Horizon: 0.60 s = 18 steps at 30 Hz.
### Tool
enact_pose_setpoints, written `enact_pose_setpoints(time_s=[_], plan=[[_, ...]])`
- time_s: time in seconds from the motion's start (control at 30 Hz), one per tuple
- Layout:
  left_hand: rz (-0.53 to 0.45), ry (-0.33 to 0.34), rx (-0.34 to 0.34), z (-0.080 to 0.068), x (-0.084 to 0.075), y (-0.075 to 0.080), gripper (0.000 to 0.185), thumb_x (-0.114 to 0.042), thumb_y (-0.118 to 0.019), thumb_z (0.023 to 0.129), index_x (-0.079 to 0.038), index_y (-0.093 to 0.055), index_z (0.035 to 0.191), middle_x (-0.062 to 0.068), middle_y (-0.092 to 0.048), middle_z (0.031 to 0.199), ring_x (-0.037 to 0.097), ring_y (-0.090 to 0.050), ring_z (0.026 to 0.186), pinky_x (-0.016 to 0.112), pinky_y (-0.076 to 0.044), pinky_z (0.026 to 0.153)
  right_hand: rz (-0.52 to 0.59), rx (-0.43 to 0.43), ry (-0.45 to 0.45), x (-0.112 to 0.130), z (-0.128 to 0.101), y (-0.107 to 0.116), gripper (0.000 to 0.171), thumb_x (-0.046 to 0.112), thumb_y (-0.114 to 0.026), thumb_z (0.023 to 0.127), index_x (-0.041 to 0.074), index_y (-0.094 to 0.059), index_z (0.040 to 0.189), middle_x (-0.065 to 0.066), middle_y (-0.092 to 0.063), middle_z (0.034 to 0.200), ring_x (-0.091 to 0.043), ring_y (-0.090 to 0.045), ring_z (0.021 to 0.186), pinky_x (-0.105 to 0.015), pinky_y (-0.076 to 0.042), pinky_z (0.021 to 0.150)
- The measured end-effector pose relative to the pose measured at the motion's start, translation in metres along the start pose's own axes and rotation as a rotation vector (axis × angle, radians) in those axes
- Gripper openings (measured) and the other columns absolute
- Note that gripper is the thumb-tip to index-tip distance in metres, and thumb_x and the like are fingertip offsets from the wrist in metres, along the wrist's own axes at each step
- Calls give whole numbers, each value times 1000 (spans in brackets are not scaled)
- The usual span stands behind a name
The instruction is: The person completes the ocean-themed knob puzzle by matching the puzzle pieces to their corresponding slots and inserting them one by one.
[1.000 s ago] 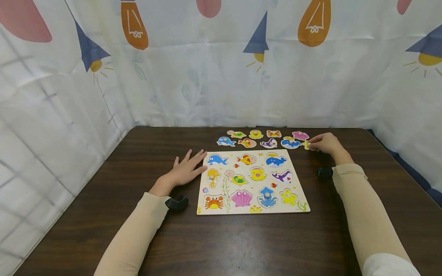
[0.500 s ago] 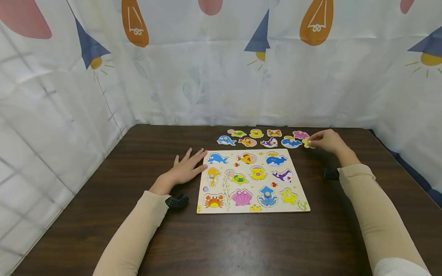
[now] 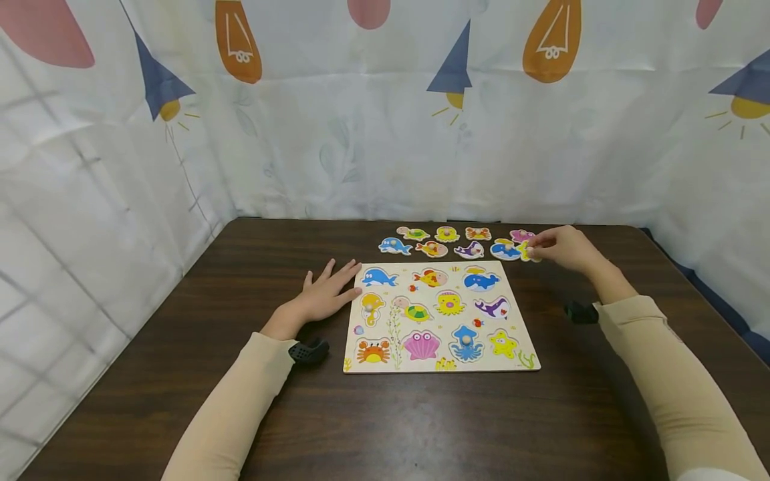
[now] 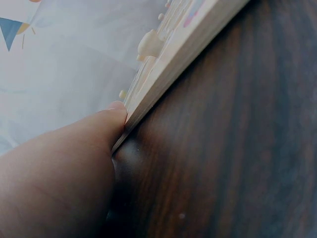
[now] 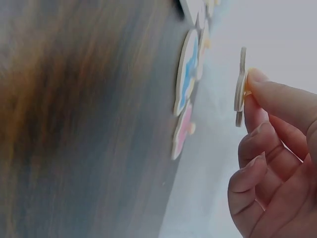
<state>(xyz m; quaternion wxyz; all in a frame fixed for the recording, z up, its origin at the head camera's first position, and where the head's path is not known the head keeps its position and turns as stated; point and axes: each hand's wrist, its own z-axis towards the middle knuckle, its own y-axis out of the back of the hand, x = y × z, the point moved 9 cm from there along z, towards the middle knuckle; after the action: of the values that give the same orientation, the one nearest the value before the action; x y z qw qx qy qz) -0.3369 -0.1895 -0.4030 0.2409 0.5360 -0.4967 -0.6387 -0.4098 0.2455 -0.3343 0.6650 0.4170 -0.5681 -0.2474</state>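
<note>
Fingers (image 5: 267, 94) on unlabelled yellow puzzle piece (image 3: 525, 251)

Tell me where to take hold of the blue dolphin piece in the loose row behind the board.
Pinch the small round peg on top of the blue dolphin piece, coming straight down from above. It lies flat on the table, so its edges give little purchase. The right hand holds its yellow piece by such a peg.

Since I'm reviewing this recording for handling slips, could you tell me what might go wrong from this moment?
The right hand pinches the yellow piece only by fingertips, lifted off the table; it could slip and drop. It hangs close above the blue whale piece and pink piece, so a low sweep might knock them. The left hand merely touches the puzzle board at its edge; the board could slide.
</note>
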Motion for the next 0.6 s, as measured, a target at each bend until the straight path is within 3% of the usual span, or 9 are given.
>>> enact_pose_setpoints(time_s=[0.37,0.6], plan=[[5,13,-1,-1,1,1,69,-49,-44,109,-20,-19,167,6,-12,171,39,4,156,73,11,112,-6,32,116,42,-19,-14,28,21,-73,98,-3,-74,113,-5,-71,90,-24,-57,82,-37,-48,70],[9,5,1,0,-1,1,70,-50,-44,109,-20,-19,167,6,-12,171,40,4,156,73,11,112,15,88,119,58,-34,-26,21,16,-73,97,0,-76,110,-2,-70,86,-23,-55,79,-36,-47,68]])
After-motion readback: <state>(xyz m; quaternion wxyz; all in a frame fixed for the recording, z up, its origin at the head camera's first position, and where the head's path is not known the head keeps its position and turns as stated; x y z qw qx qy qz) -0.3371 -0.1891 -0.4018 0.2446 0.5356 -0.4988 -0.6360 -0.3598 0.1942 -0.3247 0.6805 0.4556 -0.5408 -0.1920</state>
